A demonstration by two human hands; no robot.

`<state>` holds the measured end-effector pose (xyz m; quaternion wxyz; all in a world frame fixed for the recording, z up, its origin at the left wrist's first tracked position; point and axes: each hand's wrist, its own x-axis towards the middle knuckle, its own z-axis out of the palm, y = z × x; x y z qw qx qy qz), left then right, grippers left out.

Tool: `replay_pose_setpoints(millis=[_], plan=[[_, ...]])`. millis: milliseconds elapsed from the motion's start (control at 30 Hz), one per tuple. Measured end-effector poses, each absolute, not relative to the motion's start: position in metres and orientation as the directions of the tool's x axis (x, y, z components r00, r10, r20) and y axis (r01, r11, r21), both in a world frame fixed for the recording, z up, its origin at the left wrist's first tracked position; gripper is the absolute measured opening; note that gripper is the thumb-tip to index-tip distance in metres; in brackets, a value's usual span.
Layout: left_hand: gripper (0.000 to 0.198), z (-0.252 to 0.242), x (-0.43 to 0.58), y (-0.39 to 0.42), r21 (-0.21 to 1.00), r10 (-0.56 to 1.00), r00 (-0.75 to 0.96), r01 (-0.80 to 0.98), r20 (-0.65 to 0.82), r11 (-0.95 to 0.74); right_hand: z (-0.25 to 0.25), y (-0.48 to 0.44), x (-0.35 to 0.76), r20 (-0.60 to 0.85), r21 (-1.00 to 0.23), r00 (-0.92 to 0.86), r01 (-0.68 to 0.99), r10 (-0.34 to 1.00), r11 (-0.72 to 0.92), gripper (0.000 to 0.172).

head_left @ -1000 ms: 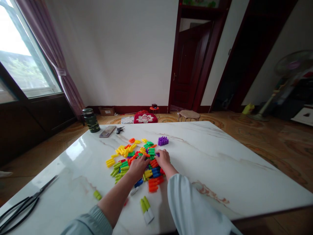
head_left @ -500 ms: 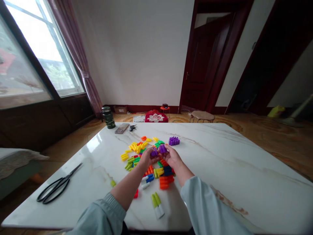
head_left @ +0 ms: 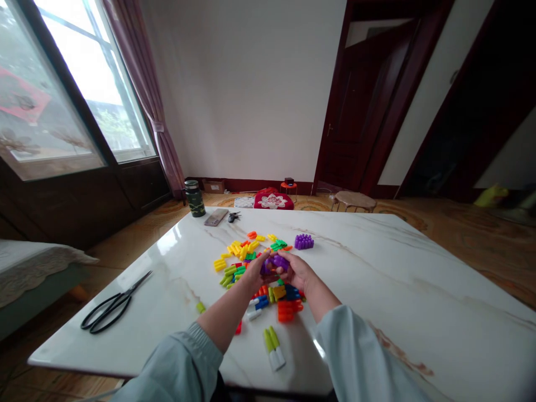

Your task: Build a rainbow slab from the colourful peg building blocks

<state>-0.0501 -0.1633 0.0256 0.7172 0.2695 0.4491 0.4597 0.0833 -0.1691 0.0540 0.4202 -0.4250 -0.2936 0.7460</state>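
Both hands meet above a pile of bullet-shaped plastic toy blocks. My left hand (head_left: 256, 273) is closed around purple toy blocks (head_left: 275, 262), and my right hand (head_left: 298, 272) closes on them from the other side. Fingers cover part of these pieces, so whether they are joined is unclear. Behind the hands stands a purple block cluster (head_left: 304, 241). Yellow blocks (head_left: 243, 248) lie beyond my left hand, with lime-green blocks (head_left: 228, 275) beside it. Below the hands are orange blocks (head_left: 288, 310), dark blue blocks (head_left: 292, 292) and a lime-and-white pair (head_left: 274, 349).
Black-handled scissors (head_left: 115, 304) lie on the left of the white marble-look table (head_left: 397, 290). At its far left edge are a camouflage flask (head_left: 195, 199), a phone (head_left: 216, 217) and keys (head_left: 234, 216). A round stool (head_left: 354, 200) stands beyond the table.
My hands have drawn closer together, bringing the purple blocks in each against one another. The whole view has shifted slightly, with the table's things appearing further right.
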Motion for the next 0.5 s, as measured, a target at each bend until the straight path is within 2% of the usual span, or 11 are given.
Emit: replay_pose_setpoints(millis=[167, 400, 500], plan=[[0.02, 0.028, -0.048, -0.162, 0.823, 0.907, 0.067, -0.396, -0.415, 0.406, 0.05, -0.168, 0.084, -0.457, -0.741, -0.299, -0.392, 0.838, -0.544, 0.019], [0.019, 0.029, -0.049, -0.164, 0.843, 0.928, 0.176, -0.388, -0.328, 0.372, 0.043, -0.165, 0.085, -0.469, -0.751, -0.307, -0.355, 0.828, -0.557, 0.029], [0.023, 0.027, -0.046, -0.164, 0.869, 0.941, 0.163, -0.364, -0.296, 0.337, 0.041, -0.165, 0.085, -0.455, -0.772, -0.293, -0.341, 0.841, -0.536, 0.03]])
